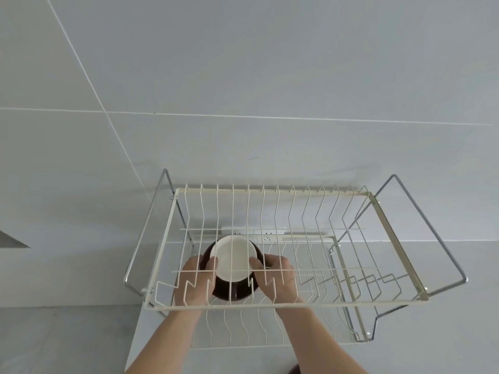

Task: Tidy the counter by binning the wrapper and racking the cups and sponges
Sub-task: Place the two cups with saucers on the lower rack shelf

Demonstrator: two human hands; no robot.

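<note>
A cream wire dish rack (270, 306) with two tiers stands on the counter against the tiled wall. Under its upper tier, on the left of the lower tier, sits a dark brown cup (229, 291) with a white cup (233, 259) nested in or on it. My left hand (195, 282) grips the cups from the left, fingers on the white cup's rim. My right hand (278, 279) grips them from the right. Both hands reach in beneath the upper tier's wires. No wrapper or sponge is in view.
Chrome support bars (432, 238) frame the rack on both sides. A white power strip (253, 233) lies behind the rack at the wall's foot. A dark rounded object (294, 369) peeks in at the bottom edge. Grey counter (67, 338) extends left.
</note>
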